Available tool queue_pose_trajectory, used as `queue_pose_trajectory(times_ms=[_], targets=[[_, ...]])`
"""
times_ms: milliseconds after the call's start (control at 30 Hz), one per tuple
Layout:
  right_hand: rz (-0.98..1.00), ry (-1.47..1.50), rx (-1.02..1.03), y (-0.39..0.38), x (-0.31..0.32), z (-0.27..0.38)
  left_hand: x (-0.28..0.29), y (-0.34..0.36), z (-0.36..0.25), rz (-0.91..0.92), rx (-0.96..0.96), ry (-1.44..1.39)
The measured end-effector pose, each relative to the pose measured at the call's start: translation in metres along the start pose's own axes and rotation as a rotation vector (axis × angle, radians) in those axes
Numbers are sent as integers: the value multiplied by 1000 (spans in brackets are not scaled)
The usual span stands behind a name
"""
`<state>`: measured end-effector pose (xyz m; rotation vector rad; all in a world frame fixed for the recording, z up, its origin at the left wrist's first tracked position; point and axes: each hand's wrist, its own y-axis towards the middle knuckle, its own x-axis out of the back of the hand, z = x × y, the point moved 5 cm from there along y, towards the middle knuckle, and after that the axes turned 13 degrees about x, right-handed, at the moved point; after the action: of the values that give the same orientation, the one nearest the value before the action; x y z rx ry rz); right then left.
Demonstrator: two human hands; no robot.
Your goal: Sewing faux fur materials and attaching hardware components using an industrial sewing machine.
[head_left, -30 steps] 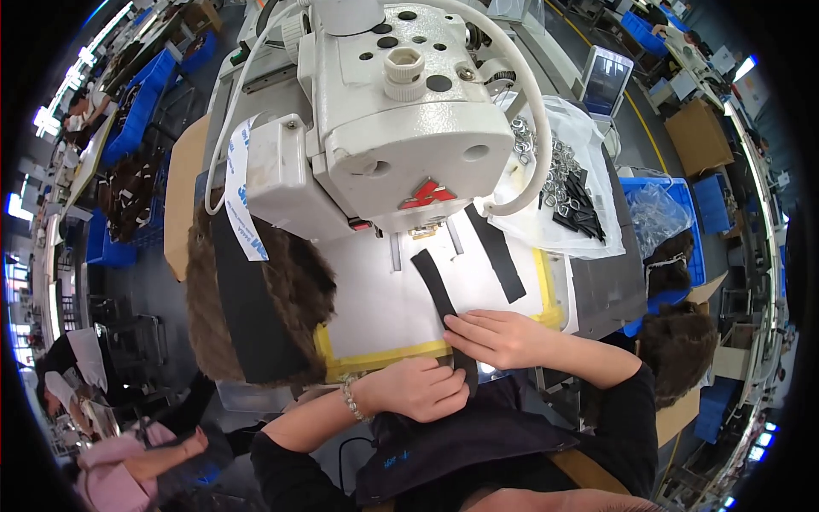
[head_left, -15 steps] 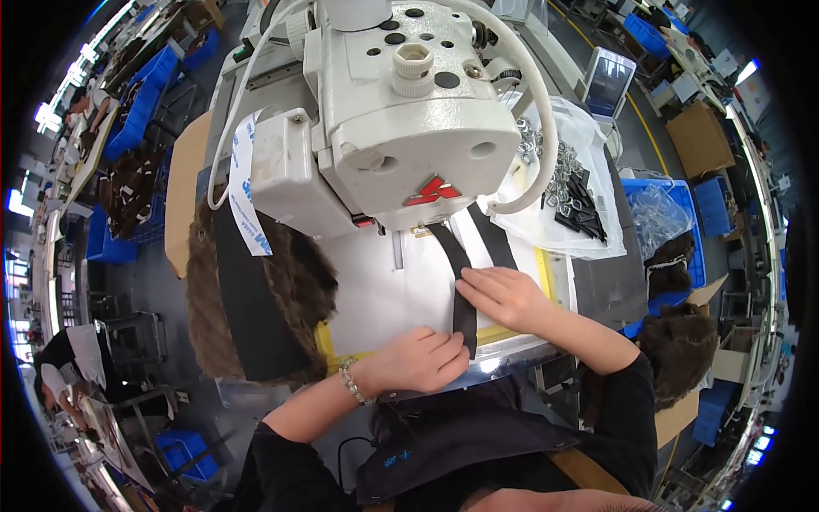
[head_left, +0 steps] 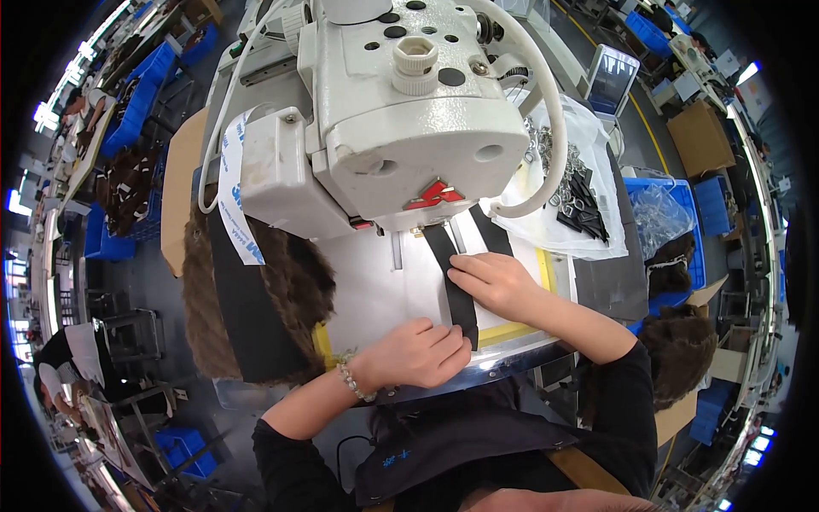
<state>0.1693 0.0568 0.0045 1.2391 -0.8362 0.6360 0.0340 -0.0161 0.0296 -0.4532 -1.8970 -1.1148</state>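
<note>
A black webbing strap (head_left: pixel 456 299) runs from under the head of a white sewing machine (head_left: pixel 418 145) toward me across a white work plate (head_left: pixel 384 303) edged with yellow tape. My left hand (head_left: pixel 414 354), a beaded bracelet at its wrist, has its fingers curled round the strap's near end. Farther up, my right hand (head_left: pixel 495 286) pinches the strap from its right side, fingertips on its upper face. Beyond that hand lies a second black strap (head_left: pixel 492 232), partly covered by the machine head. The far end of the first strap is hidden there too.
Brown fur pieces with a wide black band (head_left: pixel 247 316) lie left of the plate. At the right, a clear plastic bag (head_left: pixel 589 243) carries metal rings and black parts. A small screen (head_left: pixel 610 81) stands behind it. Blue bins (head_left: pixel 699 256) and a cardboard box (head_left: pixel 699 136) stand farther right.
My right hand has shifted slightly left and away from me along the strap, which now lies straighter. My left hand stays almost in place at the near end.
</note>
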Motion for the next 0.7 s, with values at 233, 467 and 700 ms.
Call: queue_pose_trajectory(times_ms=[233,467,700], targets=[[73,17,47,-1,-4,10,2,-4,-6,26,-61,-16],[115,209,31,-6,8,49,17,-26,-40,52,-121,-82],[127,111,26,-6,8,48,12,-27,-36,70,-70,-94]])
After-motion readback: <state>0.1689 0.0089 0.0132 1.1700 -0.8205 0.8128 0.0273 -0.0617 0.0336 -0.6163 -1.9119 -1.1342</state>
